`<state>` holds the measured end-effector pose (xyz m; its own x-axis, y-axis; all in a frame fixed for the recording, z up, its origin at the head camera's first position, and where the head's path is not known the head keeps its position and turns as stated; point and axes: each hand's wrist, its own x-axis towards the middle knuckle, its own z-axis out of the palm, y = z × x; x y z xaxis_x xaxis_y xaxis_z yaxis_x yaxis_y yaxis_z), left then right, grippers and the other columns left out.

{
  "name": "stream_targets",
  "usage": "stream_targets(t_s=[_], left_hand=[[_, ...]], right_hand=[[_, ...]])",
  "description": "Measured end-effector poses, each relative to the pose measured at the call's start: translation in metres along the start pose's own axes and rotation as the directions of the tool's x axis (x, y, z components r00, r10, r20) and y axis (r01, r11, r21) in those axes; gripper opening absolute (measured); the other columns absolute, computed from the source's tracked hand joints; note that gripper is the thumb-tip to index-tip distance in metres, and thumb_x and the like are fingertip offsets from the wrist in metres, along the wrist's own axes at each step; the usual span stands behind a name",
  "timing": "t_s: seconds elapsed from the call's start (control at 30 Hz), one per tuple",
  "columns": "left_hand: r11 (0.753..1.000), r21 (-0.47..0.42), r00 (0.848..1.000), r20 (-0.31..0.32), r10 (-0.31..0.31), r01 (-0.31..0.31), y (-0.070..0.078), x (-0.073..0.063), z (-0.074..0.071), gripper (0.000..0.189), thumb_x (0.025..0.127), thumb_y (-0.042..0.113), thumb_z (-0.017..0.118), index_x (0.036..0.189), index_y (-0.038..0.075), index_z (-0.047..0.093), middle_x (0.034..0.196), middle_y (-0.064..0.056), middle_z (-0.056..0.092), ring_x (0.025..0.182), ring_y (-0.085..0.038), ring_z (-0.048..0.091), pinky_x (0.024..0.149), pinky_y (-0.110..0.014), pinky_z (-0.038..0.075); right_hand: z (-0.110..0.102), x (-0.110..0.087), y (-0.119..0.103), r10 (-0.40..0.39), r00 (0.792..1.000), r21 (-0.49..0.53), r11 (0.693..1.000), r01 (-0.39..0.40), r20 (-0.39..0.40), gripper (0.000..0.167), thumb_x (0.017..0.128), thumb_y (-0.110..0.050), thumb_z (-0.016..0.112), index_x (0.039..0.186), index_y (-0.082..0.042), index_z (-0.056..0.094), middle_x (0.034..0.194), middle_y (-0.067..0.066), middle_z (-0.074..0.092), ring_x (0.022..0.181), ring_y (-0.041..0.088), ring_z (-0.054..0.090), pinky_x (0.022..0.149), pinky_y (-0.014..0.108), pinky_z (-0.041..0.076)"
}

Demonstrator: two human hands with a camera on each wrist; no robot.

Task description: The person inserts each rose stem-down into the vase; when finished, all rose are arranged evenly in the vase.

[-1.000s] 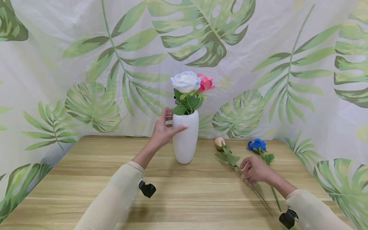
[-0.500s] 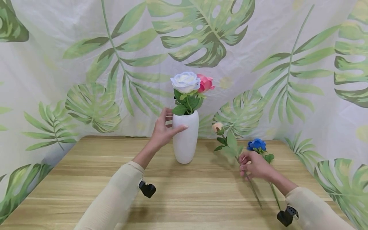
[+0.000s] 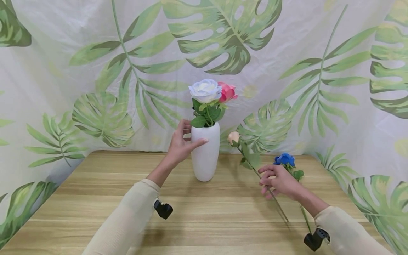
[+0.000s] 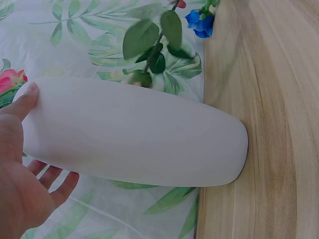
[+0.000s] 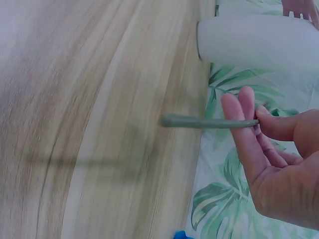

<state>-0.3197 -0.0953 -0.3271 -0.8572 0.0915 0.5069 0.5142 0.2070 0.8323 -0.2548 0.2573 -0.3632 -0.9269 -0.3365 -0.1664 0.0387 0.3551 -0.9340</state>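
My left hand (image 3: 181, 146) grips the upper part of a tall white vase (image 3: 206, 156), thumb across its front and fingers round the far side. The vase stands upright on the table, holding a pale blue-white rose (image 3: 205, 91) and a pink rose (image 3: 227, 92). To its right, my right hand (image 3: 278, 182) pinches the stem of a peach rose (image 3: 234, 138) between thumb and fingers. The rose slants with its bloom up toward the vase. In the right wrist view, the green stem (image 5: 199, 122) sticks out past the fingers, above the wood and its shadow.
A blue rose (image 3: 284, 160) lies on the wooden table (image 3: 178, 219) behind and beside the right hand, its stem pointing toward the front. Behind the table hangs a white cloth (image 3: 153, 21) printed with green leaves.
My right hand has lifted the peach rose off the table and shifted it left, its bloom rising toward the vase. The left hand and vase have stayed in place.
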Motion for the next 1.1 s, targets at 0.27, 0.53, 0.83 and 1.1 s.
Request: stream_targets(t_s=[0.27,0.53,0.83,1.1], left_hand=[[1.0,-0.003,1.0,0.005,-0.009,0.009,0.001,0.0,0.0,0.064,0.083,0.012,0.088,0.13,0.002,0.046,0.126,-0.021,0.053,0.116,-0.035,0.056,0.1,-0.054,0.052],[1.0,-0.004,1.0,0.011,-0.014,0.014,0.0,0.0,-0.001,0.064,0.084,0.013,0.088,0.13,0.003,0.046,0.126,-0.022,0.053,0.114,-0.041,0.059,0.099,-0.056,0.053],[1.0,-0.007,1.0,0.009,-0.008,0.008,0.001,-0.002,-0.001,0.063,0.084,0.013,0.089,0.129,0.001,0.046,0.126,-0.021,0.055,0.117,-0.034,0.055,0.099,-0.053,0.053],[1.0,-0.006,1.0,0.002,-0.004,0.004,0.001,-0.002,0.0,0.062,0.083,0.013,0.089,0.128,0.002,0.047,0.126,-0.021,0.056,0.117,-0.033,0.055,0.099,-0.052,0.053]], right_hand=[[0.003,0.0,-0.002,-0.004,1.0,0.022,1.0,0.004,0.011,0.027,0.101,0.01,0.057,0.127,0.017,0.05,0.101,0.015,0.055,0.079,0.025,0.073,0.068,0.049,0.064],[0.007,0.0,-0.005,-0.01,1.0,0.071,0.997,0.01,0.01,0.021,0.1,0.009,0.06,0.118,0.011,0.05,0.101,0.015,0.054,0.08,0.025,0.072,0.068,0.05,0.064],[0.014,0.002,-0.012,-0.063,0.997,0.196,0.978,0.069,-0.039,0.013,0.103,0.008,0.055,0.113,0.009,0.046,0.096,0.012,0.058,0.082,0.023,0.073,0.082,0.055,0.062],[0.022,0.003,-0.021,-0.13,0.989,0.236,0.961,0.145,-0.075,0.012,0.108,-0.002,0.052,0.107,0.01,0.05,0.092,0.012,0.065,0.086,0.023,0.074,0.085,0.052,0.061]])
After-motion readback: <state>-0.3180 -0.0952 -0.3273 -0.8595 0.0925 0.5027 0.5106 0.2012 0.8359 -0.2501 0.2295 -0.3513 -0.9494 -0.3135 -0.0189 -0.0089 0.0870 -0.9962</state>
